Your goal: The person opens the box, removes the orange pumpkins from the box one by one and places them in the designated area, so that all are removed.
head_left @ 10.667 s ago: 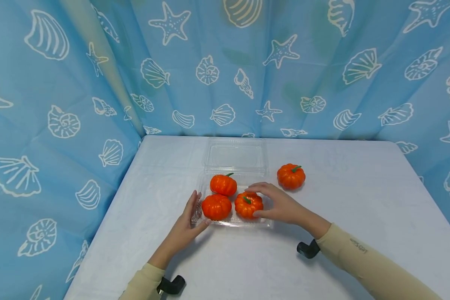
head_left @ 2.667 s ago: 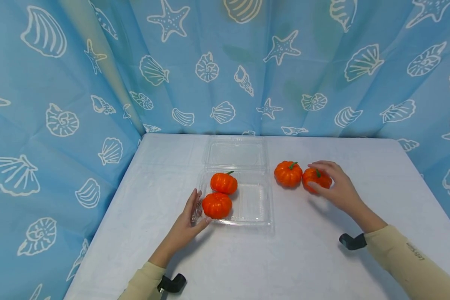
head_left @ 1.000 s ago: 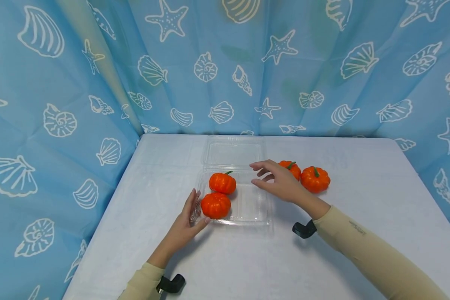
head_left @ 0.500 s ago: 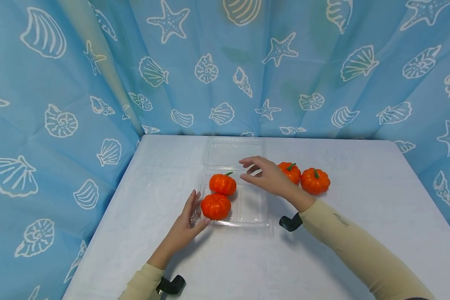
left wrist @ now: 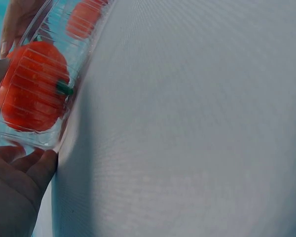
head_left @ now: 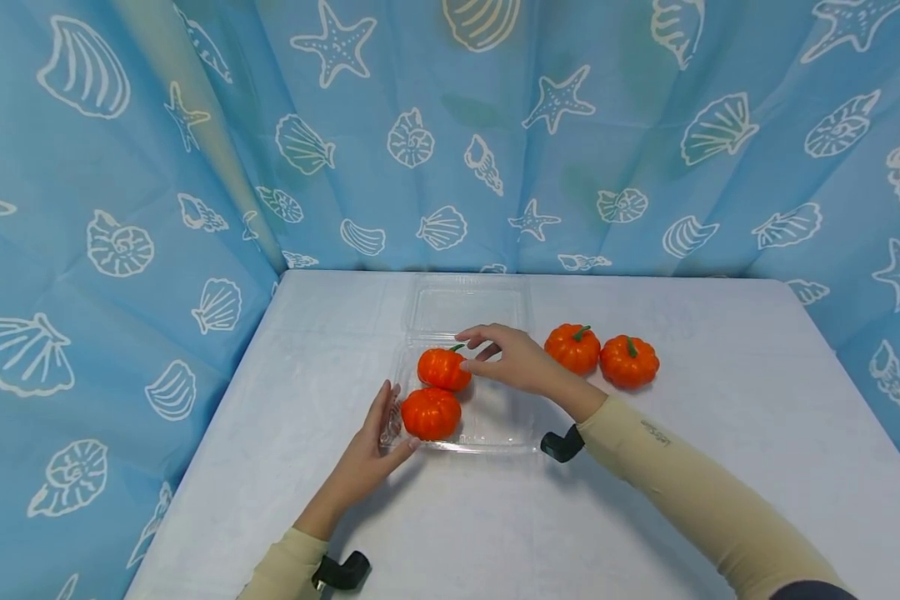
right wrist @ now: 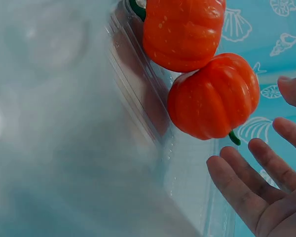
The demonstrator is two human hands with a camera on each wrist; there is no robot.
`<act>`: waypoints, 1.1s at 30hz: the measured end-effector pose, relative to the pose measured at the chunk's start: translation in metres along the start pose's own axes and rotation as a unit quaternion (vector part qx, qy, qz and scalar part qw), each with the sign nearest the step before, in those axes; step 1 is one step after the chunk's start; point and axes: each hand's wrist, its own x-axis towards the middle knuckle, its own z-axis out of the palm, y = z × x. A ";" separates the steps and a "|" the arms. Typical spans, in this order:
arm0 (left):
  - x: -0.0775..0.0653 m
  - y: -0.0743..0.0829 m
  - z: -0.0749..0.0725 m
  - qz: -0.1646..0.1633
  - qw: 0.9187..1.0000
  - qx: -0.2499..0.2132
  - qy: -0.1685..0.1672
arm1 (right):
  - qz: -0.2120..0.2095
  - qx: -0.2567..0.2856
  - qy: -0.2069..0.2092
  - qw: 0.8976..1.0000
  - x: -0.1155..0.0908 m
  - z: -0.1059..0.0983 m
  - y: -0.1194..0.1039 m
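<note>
A clear plastic clamshell container point(head_left: 495, 425) lies with its lid folded back on the white table. In its left half sit two small orange pumpkins, a front pumpkin point(head_left: 431, 414) and a rear pumpkin point(head_left: 441, 370) with a green stem. My left hand point(head_left: 365, 454) holds the container's front left corner, fingers along the side wall and thumb at the front rim, also visible in the left wrist view point(left wrist: 17, 185). My right hand point(head_left: 513, 361) reaches over the container, fingers spread beside the rear pumpkin. In the right wrist view, a gap separates those fingertips from the rear pumpkin point(right wrist: 214, 96).
Two more pumpkins, a nearer-left one point(head_left: 572, 350) and a right one point(head_left: 630, 362), stand side by side on the table right of the container. The transparent lid point(head_left: 468, 306) lies behind it. A blue shell-patterned curtain point(head_left: 390, 192) encloses the table's back and sides.
One pumpkin went from the container's right half to the table, beside another, and my right hand let it go. The right hand then moved left to the rear pumpkin. My left hand stayed.
</note>
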 end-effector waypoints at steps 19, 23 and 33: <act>-0.001 -0.001 -0.001 0.002 1.000 -0.004 -0.003 | 0.013 -0.020 -0.037 0.999 0.008 0.005 -0.010; 0.000 -0.002 0.000 0.003 1.000 -0.006 -0.004 | 0.018 -0.022 -0.041 0.999 0.012 0.007 -0.008; 0.000 -0.002 0.000 0.008 1.000 -0.002 -0.001 | 0.013 -0.023 -0.038 0.999 0.016 0.014 -0.011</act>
